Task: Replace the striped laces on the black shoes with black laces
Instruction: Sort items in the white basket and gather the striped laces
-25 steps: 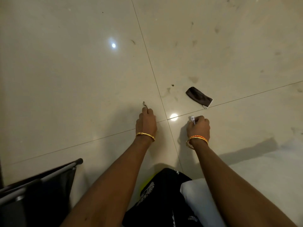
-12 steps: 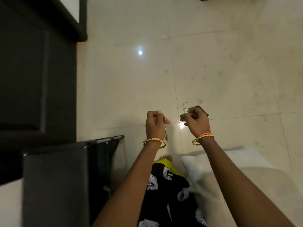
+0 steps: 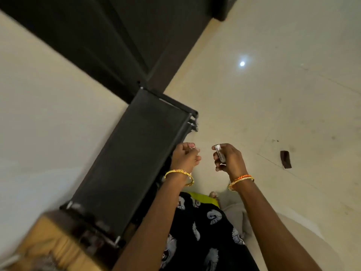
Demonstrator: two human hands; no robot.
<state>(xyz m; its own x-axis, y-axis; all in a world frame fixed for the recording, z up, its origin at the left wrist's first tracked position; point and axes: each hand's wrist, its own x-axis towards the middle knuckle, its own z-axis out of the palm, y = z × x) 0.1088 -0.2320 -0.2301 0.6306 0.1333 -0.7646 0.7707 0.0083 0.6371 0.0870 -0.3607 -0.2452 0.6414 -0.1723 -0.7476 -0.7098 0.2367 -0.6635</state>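
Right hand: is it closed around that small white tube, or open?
Closed on it. The right hand has its fingers curled round the white tube, whose labelled side and top end show.

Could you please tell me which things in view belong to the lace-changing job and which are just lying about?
Belonging to the job:
None clearly visible; no shoes or laces show.

In hand or lying about:
small white tube, held by right hand
thin wire loop, pinched by left hand
black rack
dark pouch on floor

Both forearms raised, hands level, apart.
Left hand point(image 3: 185, 155) curled, fingertips pinched; right hand point(image 3: 228, 158) curled, palm facing left.
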